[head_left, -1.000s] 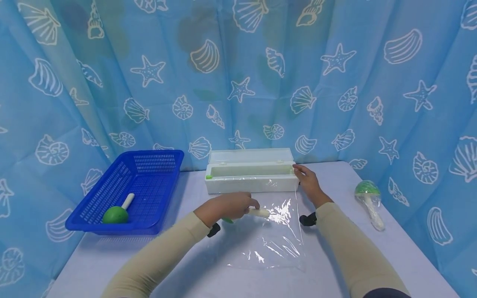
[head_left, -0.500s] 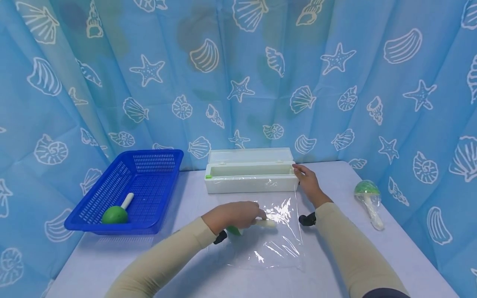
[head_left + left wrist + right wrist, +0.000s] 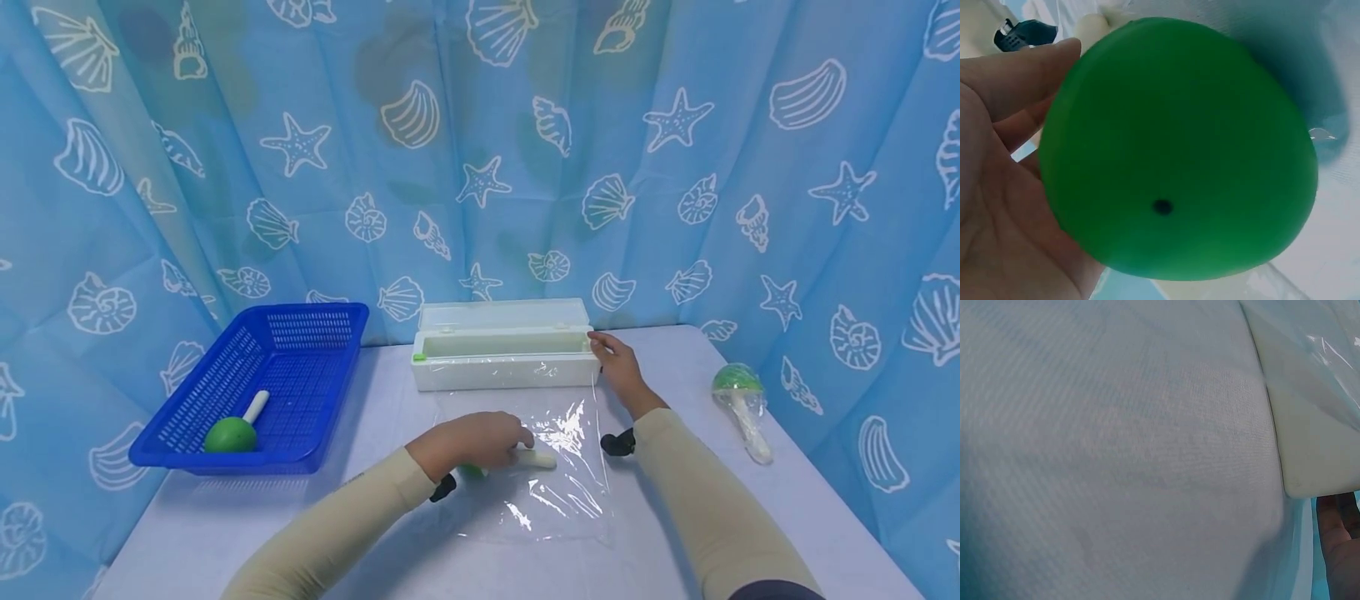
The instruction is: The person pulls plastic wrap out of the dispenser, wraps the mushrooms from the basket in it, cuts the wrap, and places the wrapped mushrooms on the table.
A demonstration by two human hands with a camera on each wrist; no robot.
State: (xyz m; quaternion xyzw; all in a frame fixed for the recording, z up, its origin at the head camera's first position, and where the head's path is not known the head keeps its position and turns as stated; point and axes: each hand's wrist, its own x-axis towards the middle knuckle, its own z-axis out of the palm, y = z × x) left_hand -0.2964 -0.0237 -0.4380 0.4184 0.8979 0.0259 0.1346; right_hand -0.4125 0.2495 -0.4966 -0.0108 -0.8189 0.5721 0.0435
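Your left hand (image 3: 476, 439) has its grip clamped on a green-capped mushroom (image 3: 1179, 150) by the stalk (image 3: 542, 459), over the clear film (image 3: 547, 500) on the counter (image 3: 390, 558); I cannot tell whether mushroom and film touch. Your right hand (image 3: 624, 372), its grip apart, rests extended fingers against the right end of the white box (image 3: 506, 374).

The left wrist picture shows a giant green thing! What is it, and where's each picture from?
No robot here! The wide picture is from a person's head, the close ones from their wrists. The green thing looks huge because it's close up: it's mushroom-shaped, with a white stem, and the left hand holds it over clear film. The right hand touches the end of an open white box. Also on the table: a blue basket with another mushroom shape inside, and a wrapped one on the right.
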